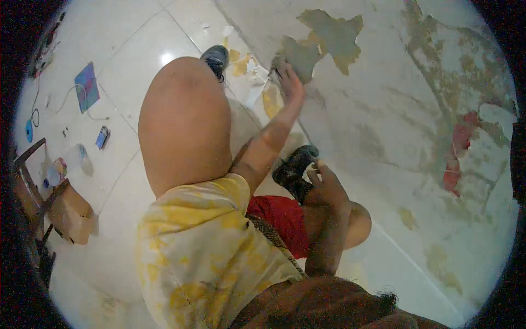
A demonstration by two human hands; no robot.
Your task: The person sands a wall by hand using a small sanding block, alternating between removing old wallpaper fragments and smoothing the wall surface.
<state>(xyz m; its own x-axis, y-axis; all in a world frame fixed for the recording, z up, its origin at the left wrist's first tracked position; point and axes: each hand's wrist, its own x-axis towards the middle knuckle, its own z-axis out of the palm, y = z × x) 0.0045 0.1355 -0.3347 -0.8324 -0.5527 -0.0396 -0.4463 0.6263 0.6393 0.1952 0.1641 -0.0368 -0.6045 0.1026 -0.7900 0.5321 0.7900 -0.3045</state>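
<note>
My left hand reaches to the foot of the wall, its fingers stretched out against a bare grey patch where the paint has come off. Whether anything thin lies under those fingertips is too blurred to tell. Just above my black shoe, my right hand hangs with its fingers curled together. A small pale spot shows at its fingertips, too small to name. Yellowish peeled patches and loose flakes lie along the join of wall and floor, close to my left hand.
My bent knee fills the middle left, with my other shoe beyond it. On the tiled floor lie a blue flat packet, a cable, a small device and a cardboard box. A red patch marks the wall.
</note>
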